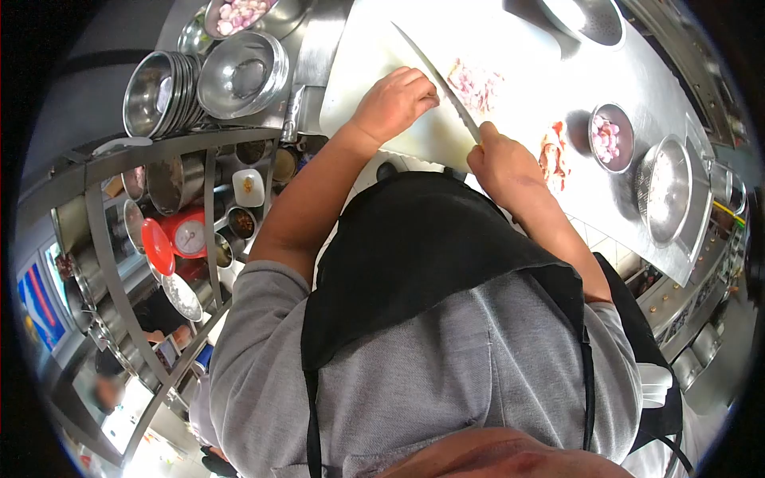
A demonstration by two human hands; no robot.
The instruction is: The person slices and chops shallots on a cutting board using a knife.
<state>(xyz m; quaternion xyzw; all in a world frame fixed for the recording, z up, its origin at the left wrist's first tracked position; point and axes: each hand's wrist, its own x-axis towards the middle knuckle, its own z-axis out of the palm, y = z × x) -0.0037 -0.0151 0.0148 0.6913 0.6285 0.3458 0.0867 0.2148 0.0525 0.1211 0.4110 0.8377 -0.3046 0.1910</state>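
My right hand is closed round the handle of a long knife, whose blade points up and to the left over the white cutting board. Left of the blade, my left hand has its fingers curled together above the board; whatever they may hold is hidden. Chopped pink-white pieces lie just right of the blade. Reddish peelings are heaped to the right of my right hand. Farther right stands a small metal bowl with peeled shallots in it.
A metal colander stands near the right table edge, and another bowl at the top right. Stacked metal bowls are at the upper left, beside a bowl of shallots. A red scale sits on a lower shelf.
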